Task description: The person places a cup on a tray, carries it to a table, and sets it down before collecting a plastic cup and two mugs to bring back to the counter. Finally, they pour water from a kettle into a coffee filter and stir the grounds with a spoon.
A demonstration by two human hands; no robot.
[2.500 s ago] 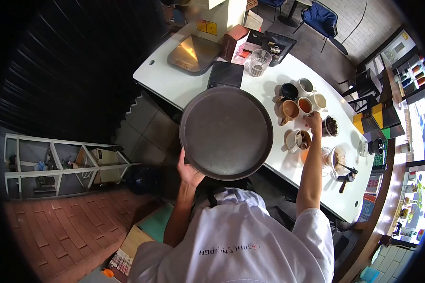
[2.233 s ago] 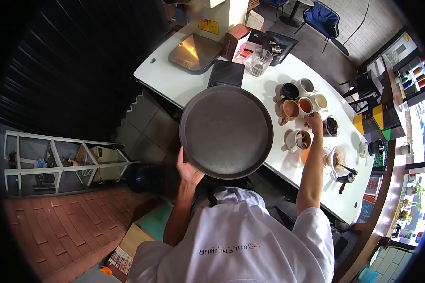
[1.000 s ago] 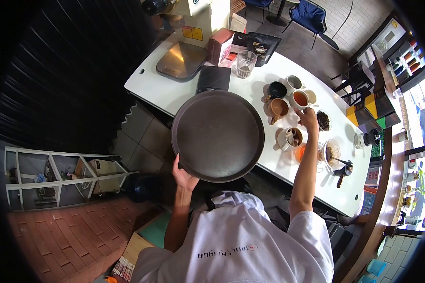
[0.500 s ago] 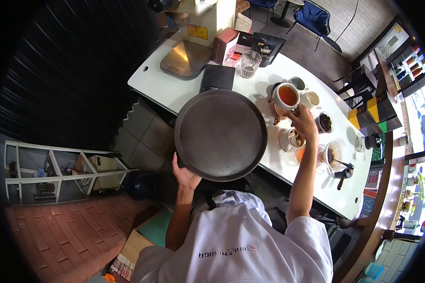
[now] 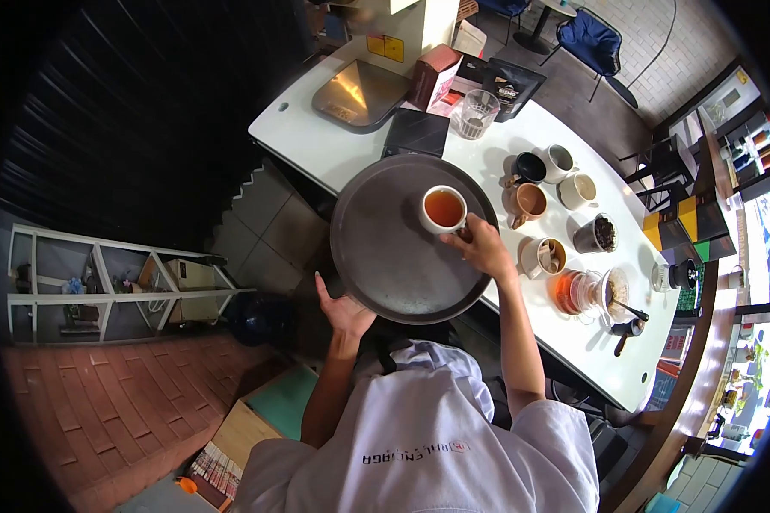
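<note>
My left hand [image 5: 347, 313] holds a round dark serving tray [image 5: 385, 265] from below at its near left edge, thumb out and the other fingers hidden underneath. Pinched by its handle in my right hand [image 5: 484, 248] is a white cup of amber tea [image 5: 444, 210], which overlaps the upper right part of the tray in this view. To the right on the white table [image 5: 522, 333] stand a black cup [image 5: 529, 167], a brown cup [image 5: 529, 202] and several pale cups, one of them [image 5: 542, 256] with something light inside.
A glass server of reddish liquid [image 5: 573, 292] sits near the table's front edge, beside a portafilter [image 5: 630, 333]. Further back are a glass of dark grounds or leaves [image 5: 597, 232], an upturned-looking clear tumbler [image 5: 477, 113], a black flat box [image 5: 417, 132] and a metal plate [image 5: 359, 94].
My right hand has carried the white cup of tea left from among the other cups to the tray. The tray and my left hand have shifted slightly right in view.
</note>
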